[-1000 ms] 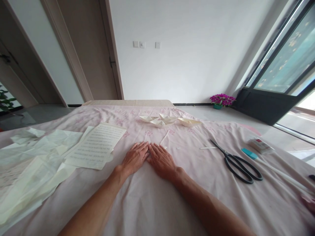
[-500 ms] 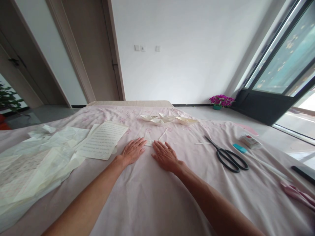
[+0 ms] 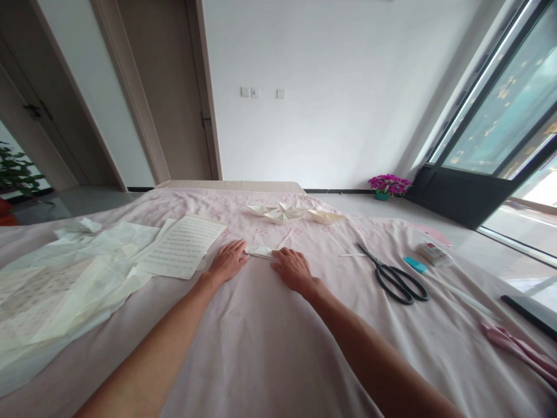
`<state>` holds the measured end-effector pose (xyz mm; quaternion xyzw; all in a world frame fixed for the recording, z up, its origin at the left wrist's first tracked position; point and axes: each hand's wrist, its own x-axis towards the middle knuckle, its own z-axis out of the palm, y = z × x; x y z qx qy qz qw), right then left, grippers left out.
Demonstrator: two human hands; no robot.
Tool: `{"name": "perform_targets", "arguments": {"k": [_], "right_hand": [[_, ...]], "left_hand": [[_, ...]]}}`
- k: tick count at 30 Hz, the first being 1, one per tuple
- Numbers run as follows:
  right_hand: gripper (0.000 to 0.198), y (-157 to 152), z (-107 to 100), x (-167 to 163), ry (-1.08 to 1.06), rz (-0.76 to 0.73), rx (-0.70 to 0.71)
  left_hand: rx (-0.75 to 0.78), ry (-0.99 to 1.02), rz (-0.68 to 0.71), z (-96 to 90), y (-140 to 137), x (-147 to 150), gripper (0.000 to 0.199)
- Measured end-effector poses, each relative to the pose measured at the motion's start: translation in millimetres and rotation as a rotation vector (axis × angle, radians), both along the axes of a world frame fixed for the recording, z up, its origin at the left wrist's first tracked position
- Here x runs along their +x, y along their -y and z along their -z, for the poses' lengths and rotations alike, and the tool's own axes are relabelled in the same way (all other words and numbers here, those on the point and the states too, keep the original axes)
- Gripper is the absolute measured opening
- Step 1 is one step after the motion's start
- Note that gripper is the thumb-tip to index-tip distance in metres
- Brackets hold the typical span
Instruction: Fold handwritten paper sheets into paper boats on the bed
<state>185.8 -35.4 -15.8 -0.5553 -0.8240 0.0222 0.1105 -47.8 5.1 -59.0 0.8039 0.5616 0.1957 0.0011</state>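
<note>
A narrow strip of folded white paper [image 3: 260,252] lies crosswise on the pink cloth [image 3: 243,331]. My left hand [image 3: 228,260] is at its left end, with the fingers curled down onto it. At the opposite end my right hand [image 3: 293,269] has its fingers bent over the paper in the same way. My thumbs and fingertips partly hide both ends. Behind the hands, a thin white strip [image 3: 286,237] slants across the cloth. Farther back stands a group of folded paper boats [image 3: 285,215], with another paper boat [image 3: 325,216] at its right.
Left of my hands lie a printed sheet [image 3: 183,249] and a heap of crumpled papers [image 3: 87,273]. On the right are black-handled scissors [image 3: 394,281], a blue eraser-like piece [image 3: 415,265], a small box [image 3: 434,254], a dark flat object [image 3: 528,315] and pink fabric [image 3: 517,348].
My hands lay flatter and closer together before. They have moved slightly apart, their fingers now curled at the ends of the folded paper, more of which shows. The view has shifted a little.
</note>
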Motion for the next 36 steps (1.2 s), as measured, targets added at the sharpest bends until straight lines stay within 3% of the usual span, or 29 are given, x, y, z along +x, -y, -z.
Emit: {"name": "perform_targets", "arguments": {"k": [4,10,22,28,30,33,36], "right_hand": [[0.045,-15,-7,-18,0.015,0.065,0.081],[0.031,-32,-4,-30,0.063,-0.008,0.123],[0.031,-36,-6,-30,0.068,-0.032,0.084],[0.032,-38,-5,-27,-0.066,-0.033,0.081],[0.036,-38,-5,-28,-0.172,-0.024,0.093],[0.039,-35,-5,-34,-0.34,-0.022,0.122],[0.042,-31,-5,-41,-0.461,-0.078,0.112]], "left_hand": [[0.012,0.022,0.011,-3.0,-1,0,0.05],[0.035,0.145,0.029,-5.2,-6,5,0.053],[-0.084,1.034,-0.014,5.0,-20,17,0.078],[-0.117,1.491,0.027,-9.2,-12,25,0.086],[-0.2,1.593,0.004,-16.0,-6,32,0.094],[-0.343,1.618,0.025,-24.7,4,44,0.095],[-0.316,1.499,0.136,-32.0,10,54,0.073]]}}
